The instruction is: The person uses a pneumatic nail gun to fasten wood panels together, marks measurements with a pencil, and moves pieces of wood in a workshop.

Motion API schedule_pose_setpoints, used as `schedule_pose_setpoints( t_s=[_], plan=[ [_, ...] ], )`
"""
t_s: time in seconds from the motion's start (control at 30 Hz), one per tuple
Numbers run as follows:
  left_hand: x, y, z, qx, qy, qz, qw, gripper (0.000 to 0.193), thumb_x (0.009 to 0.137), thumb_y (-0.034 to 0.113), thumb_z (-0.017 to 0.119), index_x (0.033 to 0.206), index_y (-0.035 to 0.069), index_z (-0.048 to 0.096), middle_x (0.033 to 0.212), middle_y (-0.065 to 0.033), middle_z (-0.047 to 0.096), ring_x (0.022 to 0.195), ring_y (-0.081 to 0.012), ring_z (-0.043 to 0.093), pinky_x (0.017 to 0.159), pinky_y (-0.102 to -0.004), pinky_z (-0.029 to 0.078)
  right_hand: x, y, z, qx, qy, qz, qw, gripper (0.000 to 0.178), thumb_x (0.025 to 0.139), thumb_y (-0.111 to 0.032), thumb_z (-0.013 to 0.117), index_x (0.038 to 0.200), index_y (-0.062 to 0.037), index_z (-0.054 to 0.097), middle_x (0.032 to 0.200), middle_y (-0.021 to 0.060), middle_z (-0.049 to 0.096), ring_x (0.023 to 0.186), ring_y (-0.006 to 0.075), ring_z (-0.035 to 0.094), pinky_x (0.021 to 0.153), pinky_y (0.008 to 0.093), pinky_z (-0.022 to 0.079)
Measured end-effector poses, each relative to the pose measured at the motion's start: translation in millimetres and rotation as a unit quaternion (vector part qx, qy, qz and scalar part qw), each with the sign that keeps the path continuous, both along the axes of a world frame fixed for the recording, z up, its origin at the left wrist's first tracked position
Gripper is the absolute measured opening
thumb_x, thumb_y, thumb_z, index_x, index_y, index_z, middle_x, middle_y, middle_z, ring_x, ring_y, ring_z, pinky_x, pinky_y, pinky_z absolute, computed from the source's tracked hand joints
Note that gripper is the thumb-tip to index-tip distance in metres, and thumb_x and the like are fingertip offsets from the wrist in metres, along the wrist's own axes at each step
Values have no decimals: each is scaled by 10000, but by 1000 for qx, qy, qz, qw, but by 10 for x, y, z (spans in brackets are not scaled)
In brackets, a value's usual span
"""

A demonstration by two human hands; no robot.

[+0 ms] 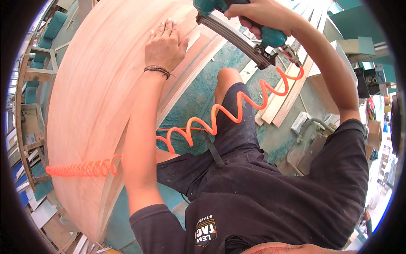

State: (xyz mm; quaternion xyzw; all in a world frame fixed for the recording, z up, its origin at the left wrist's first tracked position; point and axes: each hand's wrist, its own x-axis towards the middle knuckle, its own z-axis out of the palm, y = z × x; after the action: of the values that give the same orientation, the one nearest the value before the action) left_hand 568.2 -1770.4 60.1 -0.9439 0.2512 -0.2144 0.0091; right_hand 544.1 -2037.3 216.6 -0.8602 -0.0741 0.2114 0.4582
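My left hand (165,46) lies flat, fingers stretched out, on a large curved sheet of pale reddish plywood (97,84), close to its right-hand edge. Under the thumb side, the end of a thin wood piece (193,39) shows. My right hand (266,16) grips the handle of a teal pneumatic nail gun (272,37), held up at the top of the view to the right of the panel. The gun's nose is partly cut off by the frame, and its long grey magazine (232,40) points down to the right. An orange coiled air hose (239,106) runs from its fitting.
The hose crosses above my thigh, passes behind my left forearm and trails over the panel. Long wood strips (292,91) lie at the right on a teal-stained floor (224,55). Beyond are a metal-and-hose machine (308,139) and, at the left, wooden framing (27,127).
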Motion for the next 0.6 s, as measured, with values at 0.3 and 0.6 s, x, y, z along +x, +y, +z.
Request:
schedule_pose_setpoints(
  t_s=[0.3,0.6],
  plan=[
    [-16,-36,18,-27,32,24,999,626,1002,511,525,1442,68,575,1506,-130,555,1429,-259,488,1187,-448,379,173,207,87,-85,15,7,996,268,893,-260,654,938,3,661,655,36,567,517,135,580,455,317,513],
    [-85,-65,18,-72,38,53,995,624,943,479,592,1426,84,592,1517,-104,549,1441,-233,473,1189,-442,382,167,379,200,-145,28,-6,989,273,894,-271,654,919,1,664,658,37,574,512,135,574,454,323,507]
  ],
)
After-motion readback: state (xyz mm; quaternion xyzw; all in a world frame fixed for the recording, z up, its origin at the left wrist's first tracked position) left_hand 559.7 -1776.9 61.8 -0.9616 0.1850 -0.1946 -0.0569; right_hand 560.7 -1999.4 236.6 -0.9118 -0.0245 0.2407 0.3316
